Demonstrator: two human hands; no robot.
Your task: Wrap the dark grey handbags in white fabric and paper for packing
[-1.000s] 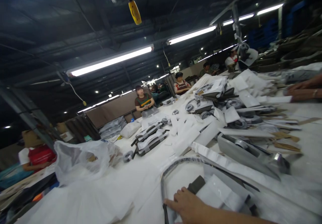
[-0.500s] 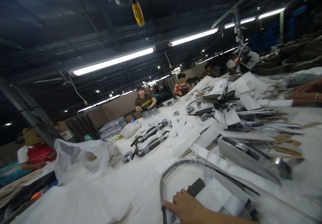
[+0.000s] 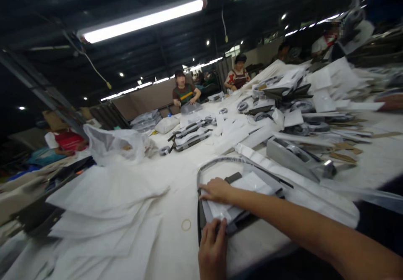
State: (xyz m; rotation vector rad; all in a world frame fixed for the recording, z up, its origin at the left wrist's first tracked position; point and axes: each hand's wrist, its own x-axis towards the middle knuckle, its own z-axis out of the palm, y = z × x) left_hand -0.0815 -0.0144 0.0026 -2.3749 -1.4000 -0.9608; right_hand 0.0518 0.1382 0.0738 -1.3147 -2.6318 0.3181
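Plastic-wrapped white-and-grey bundle (image 3: 256, 183) lies flat on the white surface (image 3: 176, 175), at the near edge. Take it as clock centre, twelve pointing away from the wearer. A dark-edged loop (image 3: 220, 160) curves around its far and left sides.

Right hand (image 3: 217, 191) at ten, forearm crossing over the bundle; index stretched to the loop, other fingers half curled. Left hand (image 3: 212, 246) at seven, fingertips on the bundle's near edge. Whether either hand's fingers actually grip, I cannot tell.

Long white sleeve of material (image 3: 315, 200) just beside, two to four. Tape dispenser (image 3: 291, 158) at one, beyond it. Thin pale ring (image 3: 181, 224) near eight. Fanned white sheets (image 3: 103, 204) at nine; crumpled clear bag (image 3: 116, 147) at ten. Big heap of papers and grey coils (image 3: 289, 99), one o'clock, well apart. Co-worker in striped apron (image 3: 184, 93), eleven.
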